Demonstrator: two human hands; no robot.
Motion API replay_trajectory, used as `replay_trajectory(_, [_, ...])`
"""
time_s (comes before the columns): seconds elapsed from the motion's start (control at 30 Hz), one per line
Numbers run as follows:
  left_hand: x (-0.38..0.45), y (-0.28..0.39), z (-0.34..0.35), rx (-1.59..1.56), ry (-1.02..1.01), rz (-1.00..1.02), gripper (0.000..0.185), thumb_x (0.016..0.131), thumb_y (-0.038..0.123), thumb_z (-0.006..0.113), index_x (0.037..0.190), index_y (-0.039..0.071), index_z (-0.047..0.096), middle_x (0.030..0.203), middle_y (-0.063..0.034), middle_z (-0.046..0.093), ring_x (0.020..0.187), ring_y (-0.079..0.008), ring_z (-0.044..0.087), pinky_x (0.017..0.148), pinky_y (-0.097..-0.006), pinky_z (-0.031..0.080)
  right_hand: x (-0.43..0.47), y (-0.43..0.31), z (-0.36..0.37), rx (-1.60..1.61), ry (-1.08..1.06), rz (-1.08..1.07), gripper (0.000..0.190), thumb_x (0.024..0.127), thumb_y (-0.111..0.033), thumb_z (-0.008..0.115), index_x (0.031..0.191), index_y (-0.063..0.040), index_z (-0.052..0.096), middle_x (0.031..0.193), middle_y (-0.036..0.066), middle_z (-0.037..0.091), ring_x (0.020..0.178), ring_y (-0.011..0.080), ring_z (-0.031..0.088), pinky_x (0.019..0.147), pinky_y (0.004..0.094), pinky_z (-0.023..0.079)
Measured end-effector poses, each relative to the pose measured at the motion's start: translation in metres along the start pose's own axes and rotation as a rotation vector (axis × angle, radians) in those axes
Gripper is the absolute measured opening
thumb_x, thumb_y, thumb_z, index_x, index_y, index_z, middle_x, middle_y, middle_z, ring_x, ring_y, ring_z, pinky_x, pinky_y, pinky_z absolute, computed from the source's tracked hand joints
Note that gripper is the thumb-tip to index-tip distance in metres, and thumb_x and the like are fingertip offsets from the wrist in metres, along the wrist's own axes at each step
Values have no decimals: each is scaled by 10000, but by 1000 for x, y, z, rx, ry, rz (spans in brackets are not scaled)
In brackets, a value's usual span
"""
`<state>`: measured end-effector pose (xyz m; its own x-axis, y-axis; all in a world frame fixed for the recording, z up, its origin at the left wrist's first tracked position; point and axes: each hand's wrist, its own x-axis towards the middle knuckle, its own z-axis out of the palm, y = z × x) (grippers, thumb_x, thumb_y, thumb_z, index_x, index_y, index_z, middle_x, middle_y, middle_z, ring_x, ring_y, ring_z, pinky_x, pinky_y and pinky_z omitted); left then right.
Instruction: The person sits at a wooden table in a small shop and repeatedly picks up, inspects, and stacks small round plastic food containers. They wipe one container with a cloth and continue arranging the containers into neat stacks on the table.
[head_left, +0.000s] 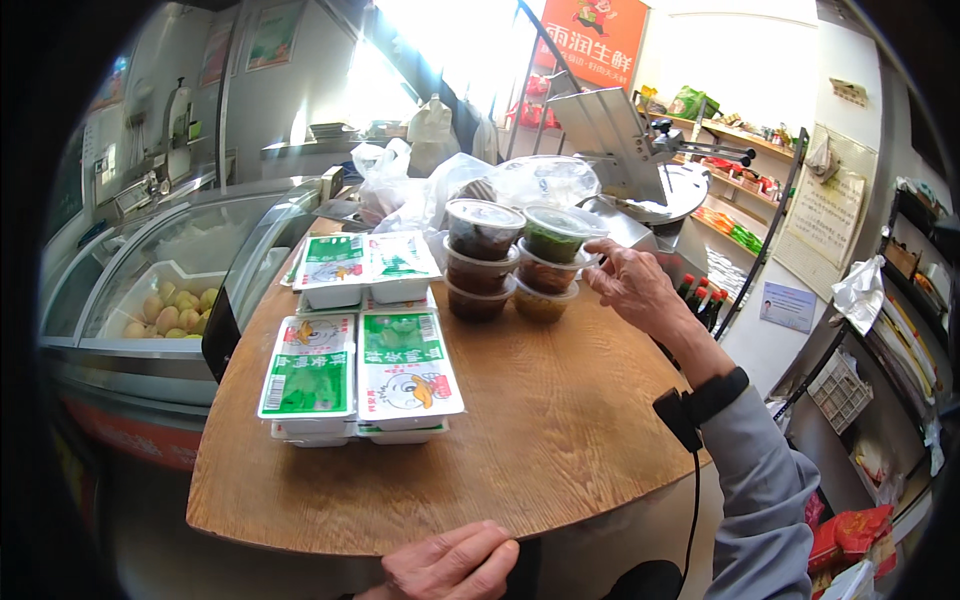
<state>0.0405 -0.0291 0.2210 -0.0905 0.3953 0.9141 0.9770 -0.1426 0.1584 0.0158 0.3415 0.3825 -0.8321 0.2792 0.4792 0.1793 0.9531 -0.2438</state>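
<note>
On the wooden table (555, 465) stand two stacks of round lidded plastic tubs. The left stack (481, 255) holds dark food; the right stack has a tub of green food (553, 238) on top, with reddish and yellowish food below. My right hand (630, 281) is at the right side of this stack, fingers partly bent, fingertips at the top tub's rim; whether they touch it is unclear. Stacked sealed trays with green and white film (409, 367) sit to the left. My left hand (454, 566) rests at the table's near edge, fingers loosely curled, with no object visible in it.
Clear plastic bags (457, 184) lie behind the tubs. A metal slicing machine (611, 142) stands at the back right. To the left is a glass-topped display case (161, 277) with round fruit inside. Dark-capped bottles (697, 294) stand beyond my right forearm, and shelves line the right side.
</note>
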Motion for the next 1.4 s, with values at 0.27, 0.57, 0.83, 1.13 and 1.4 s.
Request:
replay_trajectory(0.27, [0, -1, -1, -1, -35, 11, 353, 786, -43, 774, 1134, 4, 738, 1106, -155, 741, 1000, -329, 770, 857, -384, 648, 48, 9, 39, -247, 142, -27, 459, 1015, -282, 687, 1433, -114, 598, 1057, 177, 781, 1040, 398, 738, 895, 519, 562])
replay_trajectory(0.57, [1, 1, 0, 5, -10, 0, 342, 784, -50, 775, 1121, 3, 744, 1094, -154, 745, 999, -325, 771, 849, -382, 646, 69, 27, 57, -538, 289, -69, 233, 1065, -226, 572, 1252, -132, 676, 997, 186, 771, 950, 415, 752, 773, 533, 593])
replay_trajectory(0.83, [-1, 1, 2, -1, -18, -7, 322, 793, -56, 765, 1110, -4, 749, 1080, -155, 746, 985, -326, 771, 844, -384, 647, 48, 26, 42, -562, 354, -233, 170, 1067, -164, 533, 1126, -56, 651, 935, 196, 751, 847, 417, 742, 688, 534, 573])
replay_trajectory(1.13, [2, 4, 3, 5, 13, -12, 320, 787, -70, 758, 1101, -4, 752, 1058, -151, 749, 953, -319, 775, 814, -378, 648, 24, 12, 19, -561, 331, -234, 119, 1039, -145, 573, 1074, -35, 600, 907, 219, 740, 857, 425, 742, 700, 533, 569])
replay_trajectory(1.4, [8, 2, 7, 94, -70, 24, 314, 786, -36, 740, 1090, 41, 729, 1056, -118, 748, 889, -274, 768, 745, -353, 644, -19, 12, -23, -414, 365, -133, 127, 1051, -191, 578, 1067, -69, 608, 849, 243, 720, 841, 443, 727, 692, 545, 546])
